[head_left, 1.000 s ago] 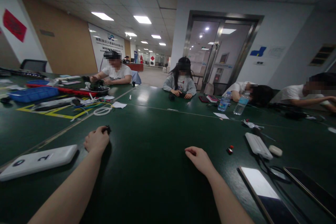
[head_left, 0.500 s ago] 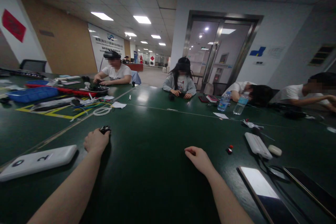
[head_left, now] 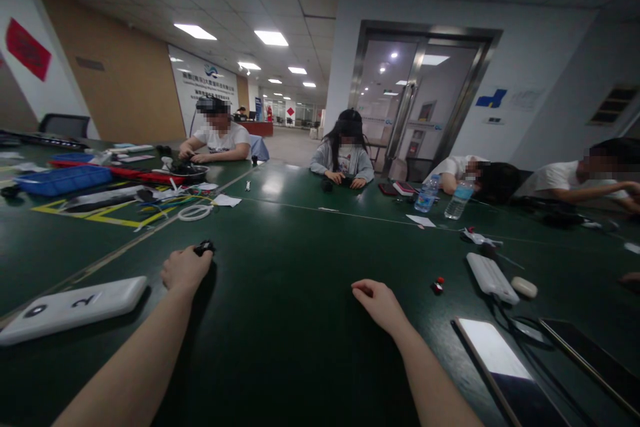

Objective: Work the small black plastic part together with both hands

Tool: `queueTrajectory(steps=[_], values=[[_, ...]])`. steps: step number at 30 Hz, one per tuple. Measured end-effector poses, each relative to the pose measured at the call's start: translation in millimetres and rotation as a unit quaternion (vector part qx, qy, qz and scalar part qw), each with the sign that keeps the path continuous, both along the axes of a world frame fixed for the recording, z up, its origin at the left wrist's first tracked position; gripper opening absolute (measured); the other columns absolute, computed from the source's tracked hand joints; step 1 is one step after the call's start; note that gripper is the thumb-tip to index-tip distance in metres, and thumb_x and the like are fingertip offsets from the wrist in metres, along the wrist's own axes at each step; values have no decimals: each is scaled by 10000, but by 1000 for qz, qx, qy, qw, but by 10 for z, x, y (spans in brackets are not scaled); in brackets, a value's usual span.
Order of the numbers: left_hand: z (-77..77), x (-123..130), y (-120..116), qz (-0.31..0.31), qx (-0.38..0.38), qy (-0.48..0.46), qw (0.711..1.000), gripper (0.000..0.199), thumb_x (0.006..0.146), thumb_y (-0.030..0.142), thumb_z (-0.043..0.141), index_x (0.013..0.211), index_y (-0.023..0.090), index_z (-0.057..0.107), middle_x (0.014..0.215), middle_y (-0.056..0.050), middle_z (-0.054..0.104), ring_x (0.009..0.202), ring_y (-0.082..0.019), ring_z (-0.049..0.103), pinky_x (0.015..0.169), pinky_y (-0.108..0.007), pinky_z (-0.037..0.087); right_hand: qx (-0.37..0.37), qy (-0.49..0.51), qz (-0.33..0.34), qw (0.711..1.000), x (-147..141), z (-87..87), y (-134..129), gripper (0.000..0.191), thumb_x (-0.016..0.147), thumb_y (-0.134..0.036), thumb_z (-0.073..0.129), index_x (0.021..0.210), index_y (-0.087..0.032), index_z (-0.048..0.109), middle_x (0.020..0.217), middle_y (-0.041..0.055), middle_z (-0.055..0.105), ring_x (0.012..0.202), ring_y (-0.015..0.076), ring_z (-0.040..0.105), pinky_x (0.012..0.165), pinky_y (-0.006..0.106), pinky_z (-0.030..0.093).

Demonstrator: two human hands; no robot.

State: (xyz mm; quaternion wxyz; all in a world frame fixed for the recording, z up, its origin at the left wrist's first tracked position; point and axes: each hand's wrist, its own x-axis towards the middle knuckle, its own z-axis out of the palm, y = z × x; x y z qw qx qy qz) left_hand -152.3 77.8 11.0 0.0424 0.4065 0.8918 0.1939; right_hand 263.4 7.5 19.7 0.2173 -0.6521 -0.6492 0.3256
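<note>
My left hand [head_left: 186,269] rests on the dark green table top [head_left: 300,320], its fingers shut on a small black object [head_left: 204,248] whose exact kind I cannot tell. Beside that hand lies a white slab with a number 2 on it [head_left: 73,310]. My right hand [head_left: 379,305] lies palm down on the table with its fingers curled and nothing in them. To its right are a tiny red and black part [head_left: 438,286], a white power bank [head_left: 491,278], and a pale oval case [head_left: 524,287].
Two smartphones [head_left: 493,365] [head_left: 590,363] and a black cable lie at the lower right. Farther off stand water bottles [head_left: 453,199], a blue tray [head_left: 63,181], and coiled white cable [head_left: 195,212] among loose wires. Several co-workers [head_left: 343,150] sit around the table.
My left hand has shifted slightly right, with the small black object still at its fingertips. My right hand has barely moved.
</note>
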Motion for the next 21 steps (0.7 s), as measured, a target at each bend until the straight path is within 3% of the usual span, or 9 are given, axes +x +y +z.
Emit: queueTrajectory(steps=[21], values=[[-112,-59,78,-32,17,-1,999,608,764,552,454,1236,188,576,1176,-209,574,1065,-387,538,775,-462,465,16,-5,-2,1000,-14,-23,7,279,837,-271,517,1077,-199,639,1071,37,663,996,176,611,847,286,461]])
